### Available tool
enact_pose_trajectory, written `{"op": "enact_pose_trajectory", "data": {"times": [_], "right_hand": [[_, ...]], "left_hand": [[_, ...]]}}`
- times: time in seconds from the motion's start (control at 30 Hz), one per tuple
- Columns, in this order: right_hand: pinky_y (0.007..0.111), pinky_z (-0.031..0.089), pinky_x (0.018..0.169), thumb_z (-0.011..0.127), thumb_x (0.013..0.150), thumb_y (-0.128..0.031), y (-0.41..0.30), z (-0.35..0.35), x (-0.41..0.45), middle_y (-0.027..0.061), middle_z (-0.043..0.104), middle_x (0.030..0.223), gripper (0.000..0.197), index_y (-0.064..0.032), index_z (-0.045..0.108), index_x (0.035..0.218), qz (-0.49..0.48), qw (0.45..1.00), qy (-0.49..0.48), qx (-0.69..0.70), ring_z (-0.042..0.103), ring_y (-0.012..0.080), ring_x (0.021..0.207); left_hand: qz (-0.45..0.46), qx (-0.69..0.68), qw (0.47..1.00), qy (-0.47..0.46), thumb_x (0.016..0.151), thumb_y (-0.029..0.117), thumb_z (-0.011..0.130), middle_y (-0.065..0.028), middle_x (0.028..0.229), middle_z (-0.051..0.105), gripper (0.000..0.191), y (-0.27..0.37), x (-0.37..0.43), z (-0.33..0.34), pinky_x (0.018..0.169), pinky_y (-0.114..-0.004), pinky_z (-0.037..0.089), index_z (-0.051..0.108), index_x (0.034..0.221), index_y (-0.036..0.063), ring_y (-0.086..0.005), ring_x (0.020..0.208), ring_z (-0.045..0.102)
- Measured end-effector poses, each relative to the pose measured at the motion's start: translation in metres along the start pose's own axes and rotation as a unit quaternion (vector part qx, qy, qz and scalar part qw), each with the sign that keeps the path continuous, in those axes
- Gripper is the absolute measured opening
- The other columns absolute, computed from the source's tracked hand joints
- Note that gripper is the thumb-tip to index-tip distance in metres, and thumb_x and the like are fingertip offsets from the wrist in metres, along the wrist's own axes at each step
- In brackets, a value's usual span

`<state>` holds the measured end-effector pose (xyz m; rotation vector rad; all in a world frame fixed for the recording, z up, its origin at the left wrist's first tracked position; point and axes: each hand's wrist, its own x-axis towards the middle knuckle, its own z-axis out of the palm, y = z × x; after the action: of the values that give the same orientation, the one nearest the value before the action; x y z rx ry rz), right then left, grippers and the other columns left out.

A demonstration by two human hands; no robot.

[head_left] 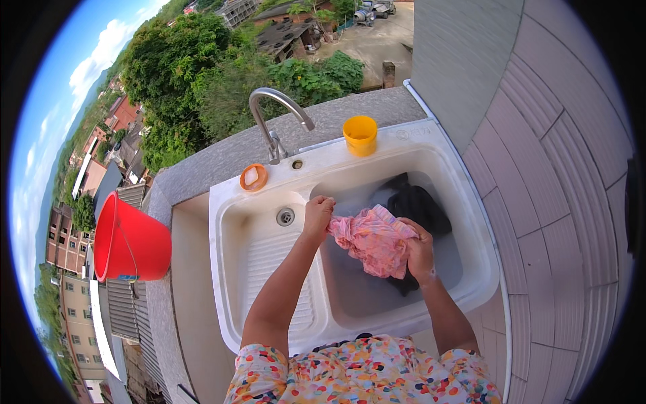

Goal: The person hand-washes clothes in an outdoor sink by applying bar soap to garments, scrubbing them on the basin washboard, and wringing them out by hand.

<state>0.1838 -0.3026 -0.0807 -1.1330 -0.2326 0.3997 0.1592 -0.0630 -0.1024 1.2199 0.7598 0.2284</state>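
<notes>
A bunched pink patterned cloth garment (373,242) hangs between my two hands, over the right-hand basin of the white laundry sink (348,315). My left hand (319,217) grips its twisted left end, close to the divider between the basins. At the garment's right side, my right hand (420,252) holds an edge with the fingers closed on it; a little foam shows at the wrist. Below, dark cloth (419,204) lies partly sunk in cloudy grey water (353,290). Some of that water and cloth is hidden behind the pink garment.
A curved steel faucet (277,101) rises behind the sink. On the back rim stand a yellow plastic cup (360,136) and an orange soap dish (254,178) with soap. The left basin has a ribbed washboard (275,272) and drain (285,216). A red bucket (133,237) rests on the stone ledge (159,298).
</notes>
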Motion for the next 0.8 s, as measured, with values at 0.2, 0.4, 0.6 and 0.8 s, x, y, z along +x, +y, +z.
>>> {"op": "enact_pose_trajectory", "data": {"times": [0.2, 0.4, 0.6, 0.8], "right_hand": [[0.022, 0.043, 0.077, 0.047, 0.076, 0.001, -0.012, -0.014, 0.012, 0.0047, 0.061, 0.091, 0.027, 0.0027, 0.056, 0.101, 0.082, 0.996, -0.016, -0.041, 0.055, 0.0098, 0.083], [0.027, 0.045, 0.062, 0.054, 0.072, -0.003, 0.011, -0.012, 0.026, 0.0101, 0.060, 0.076, 0.019, 0.0006, 0.059, 0.090, 0.002, 0.958, -0.198, -0.206, 0.056, 0.0129, 0.068], [0.035, 0.047, 0.065, 0.061, 0.070, -0.013, 0.000, 0.009, 0.034, 0.0149, 0.062, 0.079, 0.016, -0.0019, 0.058, 0.080, -0.077, 0.904, -0.205, -0.368, 0.059, 0.0322, 0.072], [0.031, 0.045, 0.060, 0.070, 0.064, -0.023, 0.059, -0.049, 0.033, 0.0124, 0.061, 0.072, 0.025, -0.0021, 0.059, 0.072, 0.048, 0.824, -0.199, -0.528, 0.060, 0.0263, 0.069]], "left_hand": [[0.073, -0.121, 0.988, -0.062, 0.074, 0.004, 0.056, -0.0021, 0.069, 0.050, 0.006, 0.031, 0.005, 0.009, 0.055, -0.022, 0.039, 0.056, 0.079, 0.0013, -0.0098, 0.059, 0.047], [0.214, 0.249, 0.905, -0.271, 0.059, 0.013, 0.066, -0.0066, 0.107, 0.050, 0.035, 0.029, -0.027, 0.032, 0.077, -0.031, 0.042, 0.060, 0.094, 0.0063, -0.0187, 0.085, 0.053], [0.311, 0.558, 0.725, -0.257, 0.057, 0.010, 0.067, -0.0074, 0.067, 0.058, 0.023, 0.011, -0.034, 0.034, 0.066, -0.028, 0.045, 0.060, 0.078, 0.0055, -0.0139, 0.068, 0.056], [0.128, 0.325, 0.894, -0.280, 0.061, -0.011, 0.063, 0.0064, 0.065, 0.052, 0.020, 0.058, -0.056, 0.028, 0.056, -0.021, 0.040, 0.055, 0.074, 0.0028, -0.0018, 0.064, 0.045]]}}
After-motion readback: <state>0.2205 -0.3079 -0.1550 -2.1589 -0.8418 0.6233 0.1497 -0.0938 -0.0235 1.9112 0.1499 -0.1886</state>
